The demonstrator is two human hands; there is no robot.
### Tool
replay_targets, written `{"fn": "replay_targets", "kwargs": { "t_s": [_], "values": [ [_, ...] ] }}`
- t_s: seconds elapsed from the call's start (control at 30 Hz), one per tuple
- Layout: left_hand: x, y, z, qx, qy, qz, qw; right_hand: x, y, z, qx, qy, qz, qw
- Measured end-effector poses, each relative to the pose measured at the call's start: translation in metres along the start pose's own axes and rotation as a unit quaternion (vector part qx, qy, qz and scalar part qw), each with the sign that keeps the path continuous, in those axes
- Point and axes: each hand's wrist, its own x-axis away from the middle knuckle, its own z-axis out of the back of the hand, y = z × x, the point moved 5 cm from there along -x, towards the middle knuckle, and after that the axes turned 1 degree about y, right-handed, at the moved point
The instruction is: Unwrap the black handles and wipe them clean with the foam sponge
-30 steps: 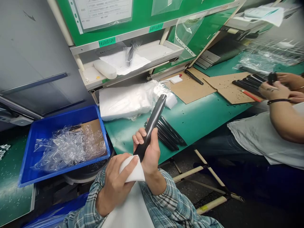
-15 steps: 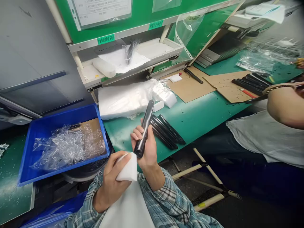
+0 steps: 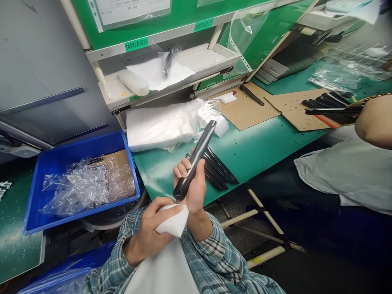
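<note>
One black tube (image 3: 194, 161), right hand (image 3: 195, 192) — one white sponge (image 3: 173, 220), left hand (image 3: 143, 232).

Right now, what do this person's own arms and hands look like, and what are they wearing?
The left hand and right hand are bare, with no gloves or rings showing. The arms wear a long-sleeved plaid shirt in pale blue, white and dark checks, seen on the left sleeve and right sleeve.

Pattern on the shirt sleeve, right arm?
Blue-grey and white plaid on the flannel shirt sleeve; shows best in the head view, near the wrist.
</note>
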Motion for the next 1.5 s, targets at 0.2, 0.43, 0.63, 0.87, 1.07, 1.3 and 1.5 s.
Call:
{"fn": "replay_targets", "kwargs": {
  "t_s": [0.2,0.43,0.63,0.87,1.07,1.3,1.5],
  "values": [
    [0.003,0.002,0.015,-0.063,0.052,-0.044,0.996,0.001,0.002,0.005,-0.043,0.034,-0.095,0.994],
    [-0.005,0.014,0.010,-0.274,0.046,-0.096,0.956,0.011,0.009,0.003,0.005,0.012,-0.067,0.998],
    [-0.007,0.013,0.004,-0.205,0.037,-0.052,0.977,0.012,0.005,0.001,0.052,0.005,0.033,0.998],
    [0.005,0.022,0.018,-0.129,0.035,-0.112,0.985,0.007,0.009,-0.001,-0.014,0.006,-0.090,0.996],
    [0.001,0.019,0.024,-0.199,0.063,-0.096,0.973,0.009,0.007,-0.002,-0.039,0.015,-0.122,0.992],
    [-0.008,0.024,0.017,-0.293,0.028,-0.121,0.948,0.014,0.013,-0.002,-0.026,0.016,-0.127,0.991],
    [-0.006,0.026,0.016,-0.300,0.029,-0.124,0.945,0.020,0.007,-0.008,-0.005,-0.007,-0.102,0.995]
  ]
}}
